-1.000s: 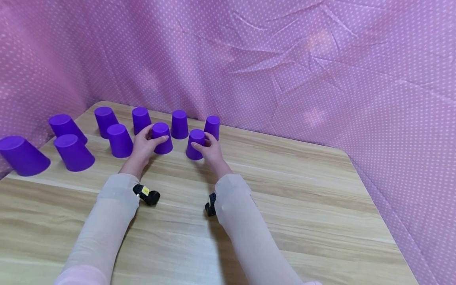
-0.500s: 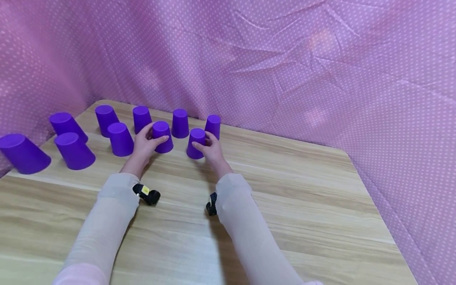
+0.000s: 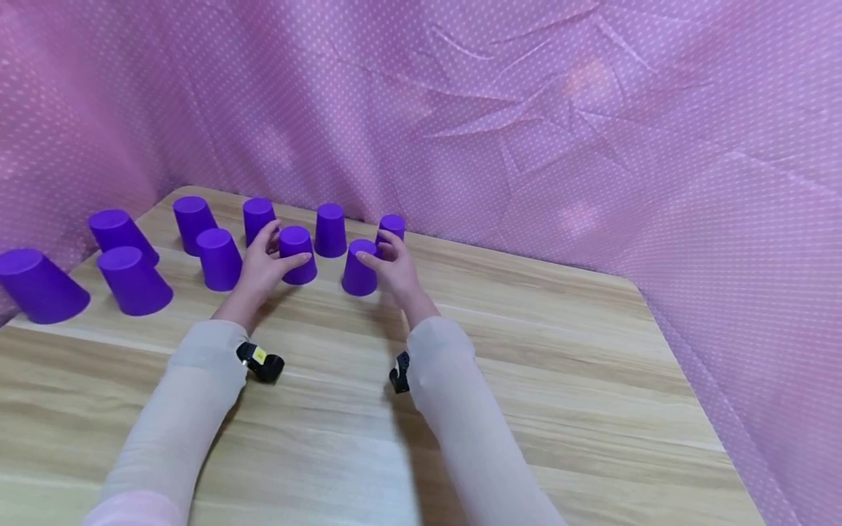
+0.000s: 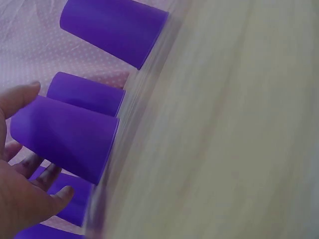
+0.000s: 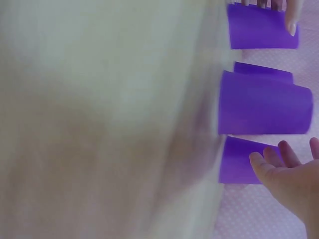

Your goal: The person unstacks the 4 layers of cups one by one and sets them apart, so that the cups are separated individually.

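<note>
Purple plastic cups stand upside down in two rows on the table. My left hand (image 3: 258, 274) is spread around a front-row cup (image 3: 298, 267), its thumb in front and its fingers on the far left side. In the left wrist view that cup (image 4: 67, 139) sits between the spread digits, and light contact cannot be ruled out. Beside the rightmost front cup (image 3: 358, 274), my right hand (image 3: 401, 276) holds its fingers apart. A gap separates that hand (image 5: 294, 184) from the cup (image 5: 266, 104) in the right wrist view. Both cups stand on the tabletop.
More upturned cups fill the left, including a front one (image 3: 42, 288) at the table's left edge and a back-row cup (image 3: 330, 232) behind my hands. Pink dotted cloth (image 3: 460, 131) hangs behind the table (image 3: 559, 351). Each wrist wears a black camera (image 3: 263, 363).
My right fingers have loosened from their cup and moved slightly right. My left fingers have spread wider, with that wrist a little further left. The cups keep their places.
</note>
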### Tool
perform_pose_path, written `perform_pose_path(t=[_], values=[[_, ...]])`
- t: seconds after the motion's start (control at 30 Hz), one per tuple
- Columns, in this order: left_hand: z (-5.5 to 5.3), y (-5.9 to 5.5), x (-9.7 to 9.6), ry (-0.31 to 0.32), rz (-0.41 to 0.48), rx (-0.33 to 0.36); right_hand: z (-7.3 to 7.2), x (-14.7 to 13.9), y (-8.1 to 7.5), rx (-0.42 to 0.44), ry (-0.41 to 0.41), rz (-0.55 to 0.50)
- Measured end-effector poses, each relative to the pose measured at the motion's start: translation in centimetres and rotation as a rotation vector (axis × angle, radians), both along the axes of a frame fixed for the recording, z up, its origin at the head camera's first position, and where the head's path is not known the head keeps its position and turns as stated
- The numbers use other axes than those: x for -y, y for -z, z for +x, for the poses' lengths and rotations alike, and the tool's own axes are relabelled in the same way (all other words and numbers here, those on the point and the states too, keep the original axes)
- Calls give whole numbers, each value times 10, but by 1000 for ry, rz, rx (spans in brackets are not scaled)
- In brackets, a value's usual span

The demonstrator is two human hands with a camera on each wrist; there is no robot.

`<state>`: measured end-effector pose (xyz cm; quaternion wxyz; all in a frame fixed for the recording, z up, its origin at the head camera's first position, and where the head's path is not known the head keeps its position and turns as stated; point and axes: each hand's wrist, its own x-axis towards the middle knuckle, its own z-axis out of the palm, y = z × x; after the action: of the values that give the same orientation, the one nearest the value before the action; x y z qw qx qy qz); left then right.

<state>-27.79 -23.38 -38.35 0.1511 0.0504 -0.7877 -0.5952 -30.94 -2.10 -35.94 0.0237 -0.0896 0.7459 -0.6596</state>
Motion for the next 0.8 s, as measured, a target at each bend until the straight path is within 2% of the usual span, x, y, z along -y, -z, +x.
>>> perform_pose_path(t=[0.2, 0.33, 0.47, 0.63, 0.8], values=[[5, -13, 1, 3, -109, -10, 1, -14, -18, -5, -64, -31], [6, -22, 1, 11, -166, -35, 0, -26, -28, -49, -82, -22], [4, -34, -2, 12, -247, -51, -3, -38, -36, -108, -47, 32], [3, -47, -14, -27, -387, -101, -6, -53, -44, -142, -14, 121], [0, -57, -33, 25, -508, -131, -5, -72, -51, -193, 12, 258]])
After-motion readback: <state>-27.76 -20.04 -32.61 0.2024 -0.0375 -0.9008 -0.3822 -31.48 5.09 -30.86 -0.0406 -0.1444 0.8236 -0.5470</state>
